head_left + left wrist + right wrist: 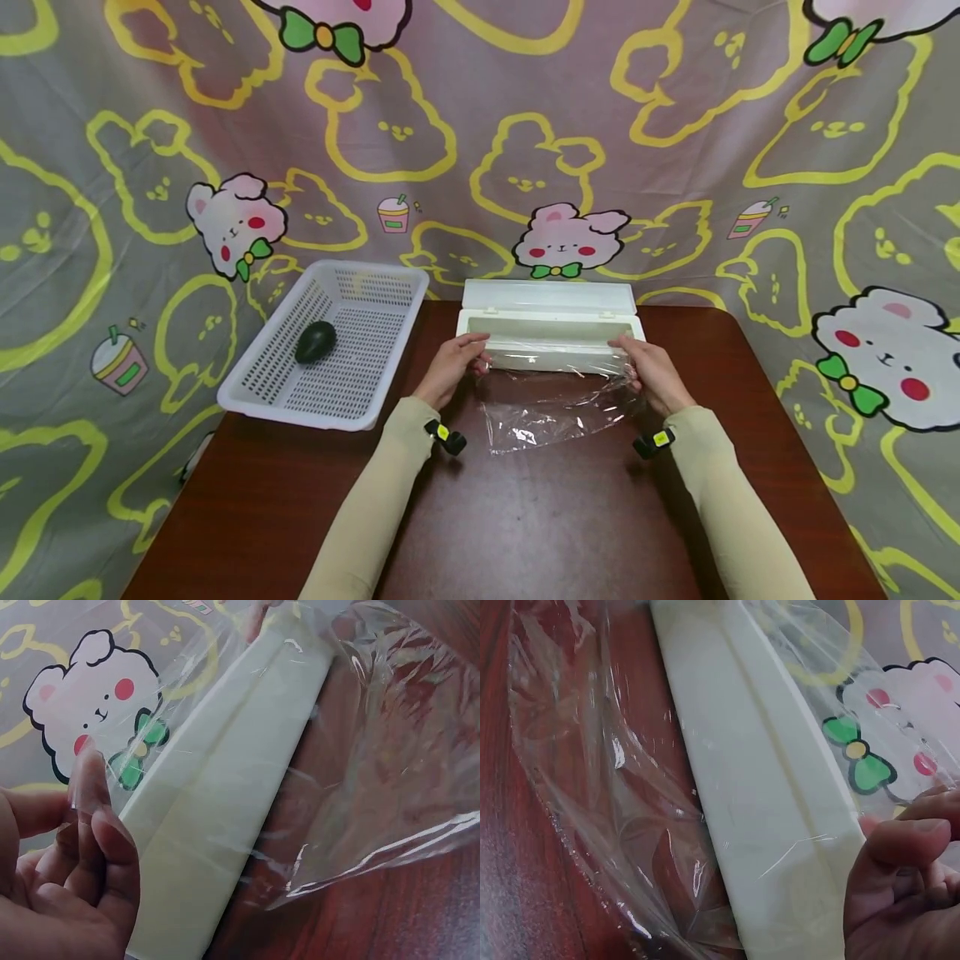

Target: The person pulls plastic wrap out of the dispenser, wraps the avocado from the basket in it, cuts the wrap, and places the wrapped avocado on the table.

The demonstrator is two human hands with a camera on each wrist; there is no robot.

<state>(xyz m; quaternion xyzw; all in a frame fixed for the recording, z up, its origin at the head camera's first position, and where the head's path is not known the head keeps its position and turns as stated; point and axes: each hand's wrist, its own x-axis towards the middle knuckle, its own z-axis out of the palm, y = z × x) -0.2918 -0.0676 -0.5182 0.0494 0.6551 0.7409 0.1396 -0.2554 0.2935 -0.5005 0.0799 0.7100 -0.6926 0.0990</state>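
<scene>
A sheet of clear plastic wrap [540, 423] stretches between my two hands and drapes down over the table in front of a white dispenser box [551, 358]. The left hand [453, 367] pinches the wrap's left edge between thumb and fingers, seen closer in the left wrist view [82, 862]. At the other side, the right hand [654, 373] pinches the wrap near the box's right end. The box lies lengthwise with its lid [547, 297] tipped back, and the film overlaps its front wall. Through the wrap, both wrist views show the box's pale front.
To the left stands a white perforated basket [356, 417] holding a dark green avocado [315, 342]. The brown table [540, 517] meets a patterned cloth [465, 167] hung behind it. Each wrist carries a small black strap-mounted camera [446, 437].
</scene>
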